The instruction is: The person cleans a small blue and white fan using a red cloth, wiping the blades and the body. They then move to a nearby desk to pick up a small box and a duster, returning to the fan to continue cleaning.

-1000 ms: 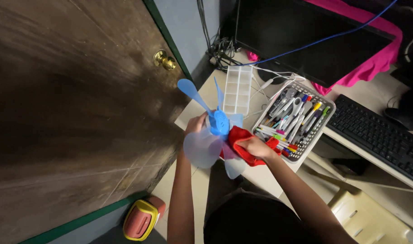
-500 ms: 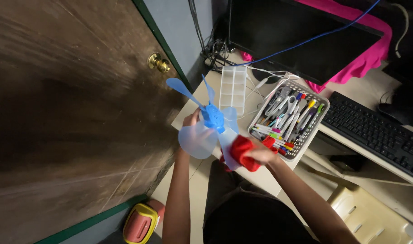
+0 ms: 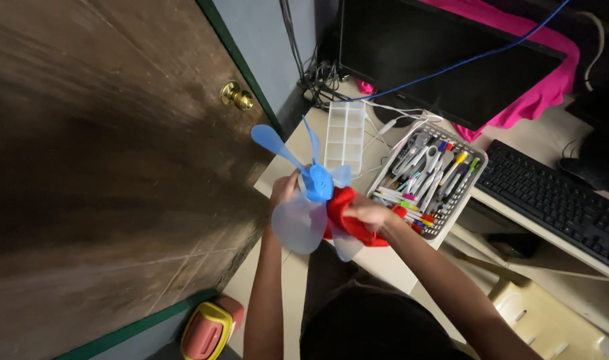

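Seen from the head camera, the person's left hand (image 3: 284, 189) grips a blue plastic fan blade (image 3: 309, 200) by its hub, above the desk (image 3: 384, 260). The right hand (image 3: 366, 212) presses a red cloth (image 3: 348, 217) against one blade. Wiping looks underway; the far blades appear untouched. Both palms are hidden. A basket of pens (image 3: 424, 180) sits nearby.
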